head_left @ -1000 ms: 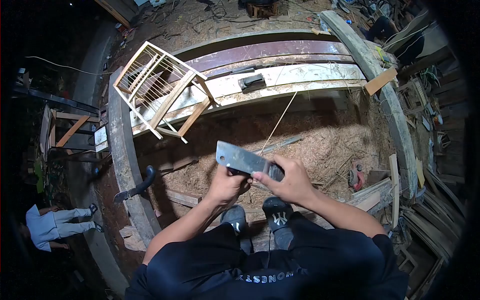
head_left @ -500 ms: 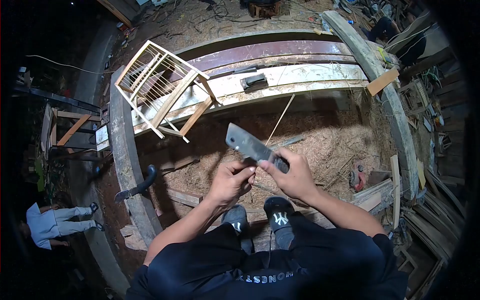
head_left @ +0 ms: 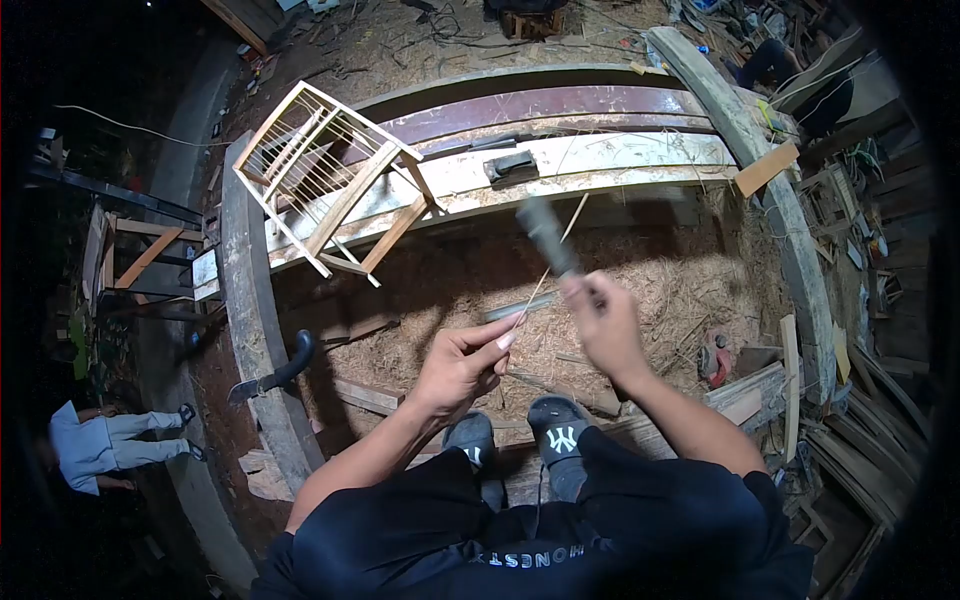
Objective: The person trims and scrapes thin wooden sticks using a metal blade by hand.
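Pinched between the thumb and fingers of my left hand (head_left: 462, 368) is a thin wooden stick (head_left: 572, 226), slanting up and away toward the bench. My right hand (head_left: 607, 325) grips a cleaver (head_left: 542, 234), its blade raised and smeared by motion beside the stick. The blade points up and slightly left; its handle is mostly hidden by my fingers. Both hands are over the shavings-covered ground, in front of my feet. Beyond them, a wooden frame with thin rods (head_left: 352, 200) rests on the bench's left end.
The plank bench (head_left: 640, 152) spans between two heavy side beams (head_left: 250, 270), (head_left: 800, 260). On it lies a dark block-shaped tool (head_left: 512, 168). A curved knife with a black handle (head_left: 292, 368) rests on the left beam. One person (head_left: 90, 440) is at lower left, another (head_left: 768, 65) at upper right.
The cleaver has moved up and right, away from my left fingers, and turned more upright. My left hand stays nearly in place with the stick.
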`<state>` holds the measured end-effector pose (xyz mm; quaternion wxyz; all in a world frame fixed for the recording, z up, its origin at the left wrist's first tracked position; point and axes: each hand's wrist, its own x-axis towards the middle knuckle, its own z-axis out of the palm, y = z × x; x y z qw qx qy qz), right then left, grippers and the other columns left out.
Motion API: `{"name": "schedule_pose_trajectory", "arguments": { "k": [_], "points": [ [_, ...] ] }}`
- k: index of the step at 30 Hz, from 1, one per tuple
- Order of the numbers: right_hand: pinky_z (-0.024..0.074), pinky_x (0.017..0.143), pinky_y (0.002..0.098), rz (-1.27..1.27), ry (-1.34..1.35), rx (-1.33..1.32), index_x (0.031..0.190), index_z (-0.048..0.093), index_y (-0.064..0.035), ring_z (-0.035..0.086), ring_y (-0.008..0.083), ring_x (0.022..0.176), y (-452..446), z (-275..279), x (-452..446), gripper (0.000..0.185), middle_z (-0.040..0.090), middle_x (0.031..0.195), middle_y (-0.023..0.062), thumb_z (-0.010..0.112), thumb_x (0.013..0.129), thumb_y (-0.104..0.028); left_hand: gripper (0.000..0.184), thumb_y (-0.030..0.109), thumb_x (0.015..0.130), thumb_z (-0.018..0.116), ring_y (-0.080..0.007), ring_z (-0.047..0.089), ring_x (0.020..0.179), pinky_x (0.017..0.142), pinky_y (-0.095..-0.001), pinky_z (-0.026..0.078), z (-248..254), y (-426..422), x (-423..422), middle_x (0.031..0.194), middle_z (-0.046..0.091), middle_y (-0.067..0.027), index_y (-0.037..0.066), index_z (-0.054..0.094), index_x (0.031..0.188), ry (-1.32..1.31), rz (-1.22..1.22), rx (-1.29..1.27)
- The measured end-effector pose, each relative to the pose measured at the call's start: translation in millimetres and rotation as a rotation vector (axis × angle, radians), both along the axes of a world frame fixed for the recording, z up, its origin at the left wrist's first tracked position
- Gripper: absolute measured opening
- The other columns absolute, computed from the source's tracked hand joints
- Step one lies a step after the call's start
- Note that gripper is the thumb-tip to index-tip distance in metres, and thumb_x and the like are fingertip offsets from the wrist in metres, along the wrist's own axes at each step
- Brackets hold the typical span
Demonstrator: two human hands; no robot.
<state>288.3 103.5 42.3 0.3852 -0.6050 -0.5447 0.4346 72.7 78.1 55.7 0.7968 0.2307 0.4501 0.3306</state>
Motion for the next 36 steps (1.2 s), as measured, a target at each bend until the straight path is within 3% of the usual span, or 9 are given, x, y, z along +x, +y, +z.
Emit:
{"name": "schedule_pose_trajectory", "arguments": {
  "k": [2, 4, 11, 16, 19, 21, 26, 30, 36],
  "points": [
    [0.04, 0.052, 0.0284, -0.092, 0.036, -0.07, 0.082, 0.062, -0.0005, 0.052, 0.0092, 0.057, 11.0, -0.8, 14.6, 0.044, 0.055, 0.061, 0.0026, 0.066, 0.093, -0.042, 0.03, 0.009, 0.094, 0.064, -0.0037, 0.05, 0.058, 0.048, -0.0195, 0.035, 3.8, 1.9, -1.6, 0.071, 0.056, 0.0022, 0.001, 0.064, 0.123, 0.045, -0.02, 0.027],
    [0.0355, 0.047, 0.0257, -0.224, 0.361, -0.103, 0.085, 0.059, -0.0022, 0.047, 0.0053, 0.051, 15.7, -0.9, 19.5, 0.041, 0.047, 0.058, -0.0026, 0.065, 0.095, -0.041, 0.034, 0.013, 0.095, 0.064, -0.0026, 0.048, 0.057, 0.047, -0.0192, 0.033, 4.6, 2.4, -4.0, 0.071, 0.054, 0.0034, 0.002, 0.063, 0.127, 0.093, -0.039, 0.051],
    [0.0347, 0.042, 0.0245, -0.244, 0.691, -0.166, 0.097, 0.06, -0.0027, 0.042, 0.0066, 0.042, 13.8, 25.7, 3.3, 0.021, 0.048, 0.055, -0.0026, 0.067, 0.094, -0.023, 0.026, 0.013, 0.094, 0.066, -0.0024, 0.05, 0.061, 0.048, -0.0196, 0.035, 9.4, 5.4, -8.9, 0.071, 0.059, 0.001, 0.0, 0.068, 0.117, 0.277, -0.13, 0.208],
    [0.0385, 0.048, 0.0256, -0.26, 0.743, -0.124, 0.099, 0.057, -0.0048, 0.047, 0.0098, 0.05, 14.4, 22.0, 11.5, 0.015, 0.052, 0.072, 0.0014, 0.063, 0.096, -0.018, 0.021, 0.011, 0.091, 0.069, -0.0075, 0.059, 0.069, 0.065, -0.0228, 0.048, 10.1, 8.5, -23.7, 0.083, 0.07, -0.0059, -0.005, 0.072, 0.105, 0.371, -0.118, 0.338],
    [0.0391, 0.047, 0.0244, -0.392, 0.767, -0.113, 0.093, 0.058, -0.0042, 0.048, 0.0091, 0.051, 16.4, 22.1, 10.2, 0.015, 0.055, 0.074, 0.0026, 0.066, 0.094, -0.017, 0.02, 0.013, 0.089, 0.072, -0.0066, 0.059, 0.07, 0.064, -0.022, 0.047, 11.6, 12.7, -33.4, 0.08, 0.07, -0.0049, -0.005, 0.073, 0.1, 0.494, -0.087, 0.406],
    [0.0399, 0.048, 0.0246, -0.414, 0.738, -0.067, 0.096, 0.059, -0.0038, 0.049, 0.0094, 0.052, 17.1, 21.3, 10.5, 0.013, 0.058, 0.078, 0.0044, 0.064, 0.095, -0.016, 0.015, 0.014, 0.089, 0.073, -0.0016, 0.048, 0.053, 0.047, -0.0193, 0.036, 11.5, 15.0, -37.2, 0.069, 0.063, 0.0012, -0.001, 0.072, 0.091, 0.515, 0.032, 0.401],
    [0.0407, 0.049, 0.0254, -0.459, 0.721, -0.015, 0.101, 0.06, -0.0025, 0.05, 0.0102, 0.053, 16.1, 17.4, 10.6, 0.014, 0.064, 0.086, 0.0093, 0.059, 0.098, -0.016, 0.019, 0.019, 0.091, 0.072, -0.0026, 0.042, 0.043, 0.039, -0.0193, 0.029, 10.4, 14.2, -41.6, 0.062, 0.058, 0.0012, 0.0, 0.07, 0.086, 0.552, 0.263, 0.346],
    [0.0413, 0.05, 0.0251, -0.48, 0.756, -0.008, 0.102, 0.06, -0.0026, 0.05, 0.0105, 0.053, 14.9, 12.8, 10.4, 0.014, 0.063, 0.087, 0.0089, 0.059, 0.098, -0.016, 0.021, 0.02, 0.092, 0.071, -0.0038, 0.044, 0.043, 0.039, -0.0192, 0.031, 9.2, 13.2, -41.3, 0.069, 0.063, -0.0037, 0.0, 0.07, 0.09, 0.448, 0.335, 0.314],
    [0.0413, 0.051, 0.0244, -0.516, 0.762, -0.036, 0.103, 0.06, -0.0024, 0.051, 0.0108, 0.054, 12.9, 11.8, 12.9, 0.015, 0.062, 0.087, 0.0084, 0.059, 0.098, -0.017, 0.026, 0.02, 0.096, 0.065, -0.0072, 0.05, 0.045, 0.038, -0.0195, 0.038, 11.9, 14.4, -38.6, 0.096, 0.071, -0.0149, -0.002, 0.065, 0.11, 0.35, 0.498, 0.311]
  ]
}}
